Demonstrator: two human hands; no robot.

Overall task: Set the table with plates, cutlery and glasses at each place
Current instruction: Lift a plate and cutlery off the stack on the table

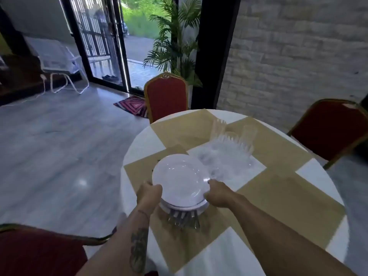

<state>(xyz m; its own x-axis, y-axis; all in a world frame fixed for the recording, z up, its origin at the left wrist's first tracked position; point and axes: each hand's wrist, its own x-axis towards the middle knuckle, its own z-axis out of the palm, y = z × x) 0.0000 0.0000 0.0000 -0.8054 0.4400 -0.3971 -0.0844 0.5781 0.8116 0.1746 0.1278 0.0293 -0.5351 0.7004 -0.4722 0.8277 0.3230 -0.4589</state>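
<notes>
A stack of white plates [180, 178] is at the near left of the round table [139, 142], which has a white cloth and tan place mats. My left hand [148, 193] grips the stack's left rim and my right hand [218, 193] grips its right rim. Cutlery [185, 219] lies bunched under the stack's near edge, handles pointing toward me. Several clear glasses [231, 142] stand blurred at the table's middle, just beyond the plates.
Three red chairs with gold frames ring the table: one at the far side [166, 96], one at the right [330, 126], one at the near left [39, 251]. A potted palm [175, 40] and a patterned doormat [132, 105] lie beyond, by the open glass door.
</notes>
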